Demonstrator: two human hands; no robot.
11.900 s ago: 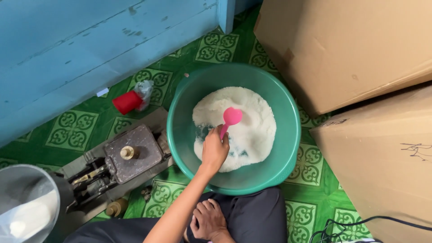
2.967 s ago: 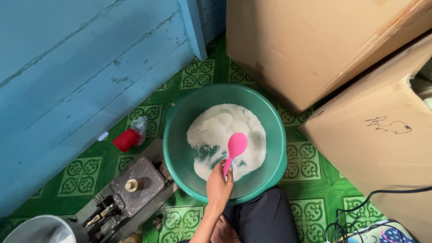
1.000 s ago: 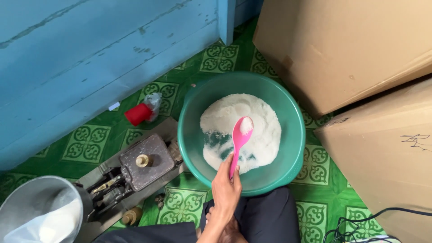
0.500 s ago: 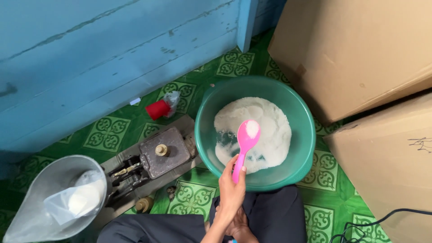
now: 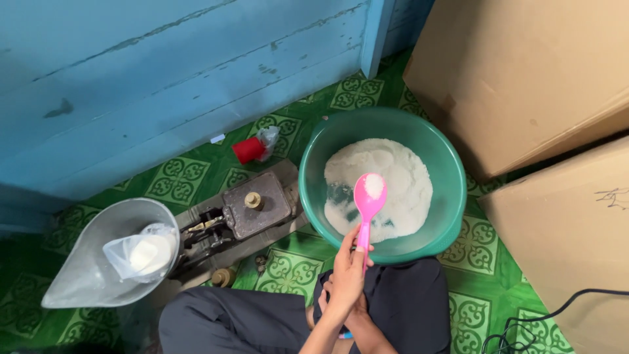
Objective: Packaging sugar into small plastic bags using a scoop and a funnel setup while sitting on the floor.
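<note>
Your right hand (image 5: 347,275) pinches the pink spoon (image 5: 368,203) by its handle, wrist raised; the left hand (image 5: 357,314) sits beneath it (grip hidden). The spoon carries white powder over the green basin (image 5: 314,164), itself half full of white powder (image 5: 393,170). Left of the basin, the scale's metal pan (image 5: 85,288) holds a plastic bag (image 5: 141,252) of powder.

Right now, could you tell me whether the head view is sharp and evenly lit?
Head view: sharp and softly lit, with no glare; the pink plastic spoon and green plastic basin are crisp; only the lower left corner near the grey metal scale pan falls into shadow.
</note>
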